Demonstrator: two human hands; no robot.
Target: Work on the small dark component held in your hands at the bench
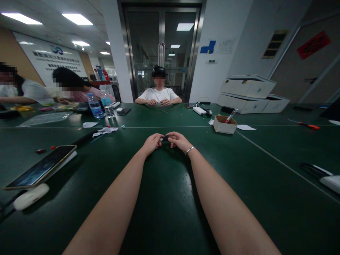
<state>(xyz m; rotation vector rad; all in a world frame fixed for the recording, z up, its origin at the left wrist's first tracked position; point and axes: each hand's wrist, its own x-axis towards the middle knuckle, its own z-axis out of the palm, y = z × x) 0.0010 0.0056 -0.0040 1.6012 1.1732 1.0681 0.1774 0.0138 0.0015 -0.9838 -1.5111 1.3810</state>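
Observation:
Above the green tabletop (166, 198), my two hands meet around a small black object with a bright, metallic-looking end (165, 138); its exact kind is too small to make out. My left hand (152, 144) pinches the shiny end between thumb and fingers. On the black end, the fingers of my right hand (181, 142) are closed in the same way, and a silver bracelet (190, 151) circles that wrist. Fingers cover parts of the object at both ends.
A phone (42, 166) leans near a white rounded device (31, 197) at left. Paper scraps (105, 131) and water bottles (96, 106) lie beyond. Right are a small open box (225, 125), a screwdriver (305, 124) and white boxes (245, 94). A person (158, 95) sits opposite; others sit left.

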